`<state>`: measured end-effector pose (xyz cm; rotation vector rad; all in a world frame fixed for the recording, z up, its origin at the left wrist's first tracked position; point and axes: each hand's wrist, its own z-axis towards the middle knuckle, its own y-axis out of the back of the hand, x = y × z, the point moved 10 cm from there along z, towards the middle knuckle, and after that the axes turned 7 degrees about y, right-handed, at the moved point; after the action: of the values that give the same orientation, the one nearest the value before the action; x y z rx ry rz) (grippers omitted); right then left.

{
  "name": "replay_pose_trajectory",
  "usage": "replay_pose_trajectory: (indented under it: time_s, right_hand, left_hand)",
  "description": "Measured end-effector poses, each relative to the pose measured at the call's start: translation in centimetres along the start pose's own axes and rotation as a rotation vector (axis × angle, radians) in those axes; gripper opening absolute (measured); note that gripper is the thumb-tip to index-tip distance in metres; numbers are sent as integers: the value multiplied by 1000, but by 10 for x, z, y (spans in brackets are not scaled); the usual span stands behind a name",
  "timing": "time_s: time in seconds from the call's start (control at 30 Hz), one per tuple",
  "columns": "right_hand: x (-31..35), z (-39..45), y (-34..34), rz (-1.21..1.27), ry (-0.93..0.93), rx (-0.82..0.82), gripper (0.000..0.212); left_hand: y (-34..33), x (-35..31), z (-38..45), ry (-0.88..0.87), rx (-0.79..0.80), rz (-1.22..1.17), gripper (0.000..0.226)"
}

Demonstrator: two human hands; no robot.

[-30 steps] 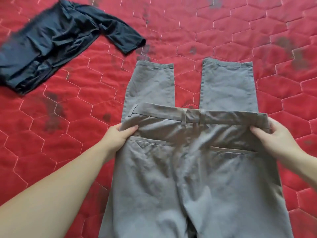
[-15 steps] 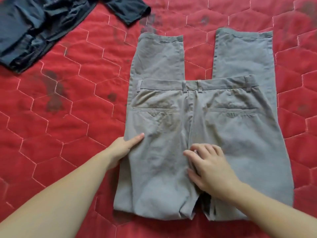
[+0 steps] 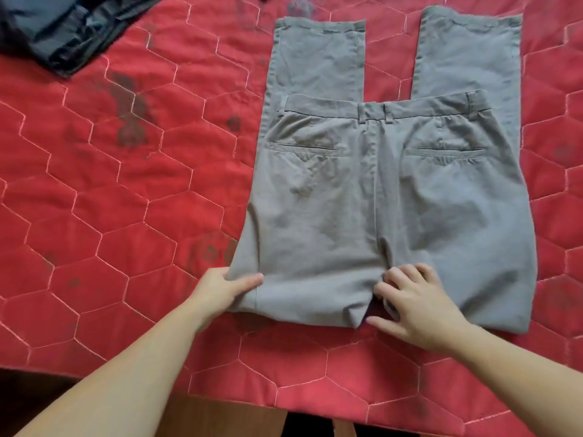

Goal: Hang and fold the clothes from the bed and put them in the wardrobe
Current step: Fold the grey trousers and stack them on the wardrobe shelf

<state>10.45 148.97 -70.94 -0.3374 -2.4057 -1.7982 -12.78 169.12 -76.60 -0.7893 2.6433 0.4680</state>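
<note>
Grey trousers [image 3: 362,190] lie folded in half on the red quilted bed cover [image 3: 126,216], waistband on top and both leg cuffs sticking out at the far side. My left hand [image 3: 224,290] grips the near left corner of the fold, thumb on top of the cloth. My right hand [image 3: 416,305] rests at the near middle of the fold by the crotch seam, its fingers bent with the tips in the cloth.
A dark navy garment [image 3: 56,23] lies crumpled at the far left corner of the view. The near edge of the bed [image 3: 284,402] runs along the bottom, with brown wood and dark floor below it.
The waistband was laid down over the legs. Both hands then slid toward me along the trousers to the folded edge; the left now holds its corner.
</note>
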Motion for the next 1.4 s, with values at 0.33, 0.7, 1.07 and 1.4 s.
replay_pose_trajectory:
  time_s: [0.33,0.7,1.07,1.4]
  right_hand:
    - [-28,-35,2,-45,-183,-96,57]
    - [-32,-51,-28,-77,-70,392,27]
    - [-140,-46,24,344,-450,21,32]
    - [-279,16,62,197,-672,-208,43]
  left_hand:
    - [37,-7,-13,-102,-563,271,48]
    - [8,-38,-34,-29,-801,446,54]
    - [-243,-192,-32,-729,-276,1145,62]
    - [-280,-315,55,-870,-315,1351,65]
